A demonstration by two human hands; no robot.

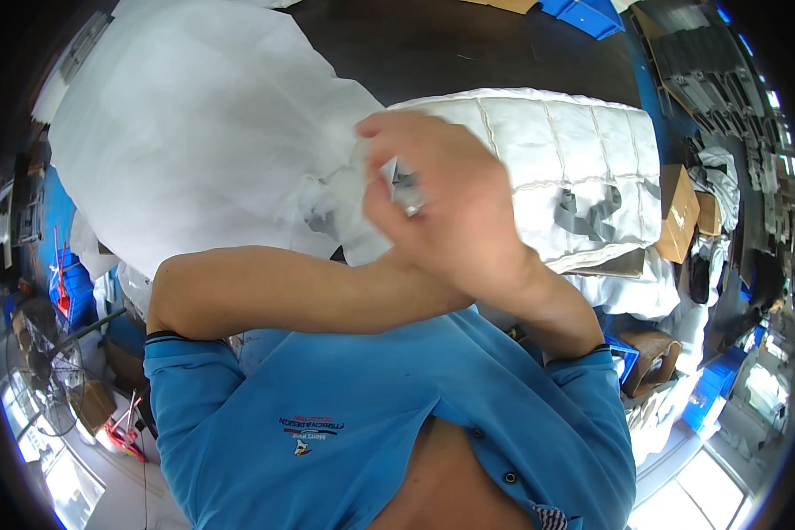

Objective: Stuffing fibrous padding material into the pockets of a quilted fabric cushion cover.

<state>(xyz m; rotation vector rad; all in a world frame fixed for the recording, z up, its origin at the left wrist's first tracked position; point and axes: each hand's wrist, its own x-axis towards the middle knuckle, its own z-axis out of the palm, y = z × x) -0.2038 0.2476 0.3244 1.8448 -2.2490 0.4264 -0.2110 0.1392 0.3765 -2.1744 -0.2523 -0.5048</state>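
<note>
My forearms cross in front of me. My right hand [455, 190] is blurred by motion, its fingers and thumb curled round in a ring. A small grey, shiny piece [406, 193] shows inside that curl, too smeared to name. My left forearm [283, 287] runs rightward to the right wrist; the left hand and its fingers are hidden there. Left of my hands spreads a large, thin white cloth or bag [194, 132], bunched up close to my right hand. Behind and to the right lies a folded white quilted piece [583, 141] with stitched channels and a grey strap [583, 212].
A dark tabletop [468, 44] stretches behind the white pieces, with a blue bin [585, 16] at its far edge. Cardboard boxes [677, 212] stand at the right, beside heaped white cloth [632, 291]. At the left are a standing fan [44, 362] and a blue crate [75, 287].
</note>
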